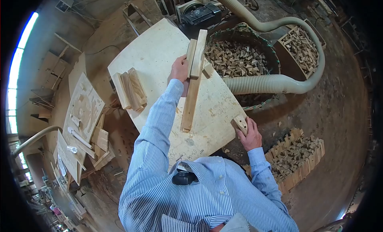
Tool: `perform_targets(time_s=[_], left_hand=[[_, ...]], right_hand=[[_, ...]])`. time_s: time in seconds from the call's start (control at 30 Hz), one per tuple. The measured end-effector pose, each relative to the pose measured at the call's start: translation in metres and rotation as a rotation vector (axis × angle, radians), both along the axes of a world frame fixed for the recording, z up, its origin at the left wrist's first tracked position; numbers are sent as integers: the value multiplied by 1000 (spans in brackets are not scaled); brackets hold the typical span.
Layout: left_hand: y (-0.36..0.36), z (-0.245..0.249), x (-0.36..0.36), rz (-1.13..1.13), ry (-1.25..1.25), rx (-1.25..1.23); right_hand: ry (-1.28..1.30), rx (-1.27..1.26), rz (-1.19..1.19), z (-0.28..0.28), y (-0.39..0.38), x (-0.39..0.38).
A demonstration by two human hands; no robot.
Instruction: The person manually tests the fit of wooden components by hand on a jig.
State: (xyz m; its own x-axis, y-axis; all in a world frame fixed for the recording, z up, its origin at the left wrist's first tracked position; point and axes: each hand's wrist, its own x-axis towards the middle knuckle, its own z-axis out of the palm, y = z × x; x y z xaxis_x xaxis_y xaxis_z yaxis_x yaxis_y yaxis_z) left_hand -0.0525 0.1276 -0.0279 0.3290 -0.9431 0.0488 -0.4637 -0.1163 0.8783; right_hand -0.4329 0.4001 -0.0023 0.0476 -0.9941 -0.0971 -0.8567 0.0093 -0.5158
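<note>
My left hand (179, 68) is closed on a short wooden piece (192, 52), its fingers curled at the piece's left side. That piece lies along a longer pale wooden board (199, 52), over a long wooden strip (191, 106) that runs across the white worktable (217, 108). At the table's right edge, my right hand (252, 135) grips a small wooden block with dark holes (241, 124), thumb and fingers around its end. Several wooden pieces (129, 88) stand side by side on the left part of the table.
Beyond the table sits a dark motor (201, 18). A ribbed hose (259, 84) curves past a basket of wood offcuts (239, 58) and a box of scraps (301, 48). More offcuts fill a wood-walled stack (295, 160) at right. Boards (85, 104) lean at left.
</note>
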Motion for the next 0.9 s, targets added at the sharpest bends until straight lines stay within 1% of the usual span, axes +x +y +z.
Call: perform_targets(time_s=[0.03,0.1,0.23,0.27,0.3,0.33,0.4,0.43,0.5,0.53,0.6,0.63,0.7,0.73,0.8,0.83,0.9], left_hand=[[0,3,-1,4,-4,1],[-1,5,2,73,198,2],[9,12,13,128,196,-94],[17,21,18,145,29,-107],[23,20,24,159,-136,-115],[32,18,30,174,-126,-107],[47,8,45,126,58,-65],[56,2,50,146,75,-59],[82,6,55,28,182,-62],[91,10,55,43,198,-58],[102,22,55,-24,-221,-3],[101,29,52,-15,-203,0],[94,40,38,-10,-421,-121],[85,39,32,-4,-409,-123],[55,36,24,-273,-536,-353],[42,35,20,-272,-532,-355],[14,27,13,-351,-714,-299]], right_hand=[[-11,-6,-2,2,0,0],[-21,-13,9,3,0,1],[-33,-41,14,1,0,-1],[-40,-38,4,1,-1,0],[-47,-17,-3,5,-2,2],[-36,-10,11,5,-1,3],[-21,-11,1,5,-2,3],[-4,-5,20,4,-3,4],[-6,-1,5,2,-3,5],[11,5,18,2,-2,5],[12,16,12,2,-3,5],[30,18,21,2,-3,5],[45,20,7,0,-3,6],[57,18,11,0,-3,6],[61,25,0,-1,-3,6],[66,24,0,-1,-1,6],[74,14,9,-2,-3,5]])
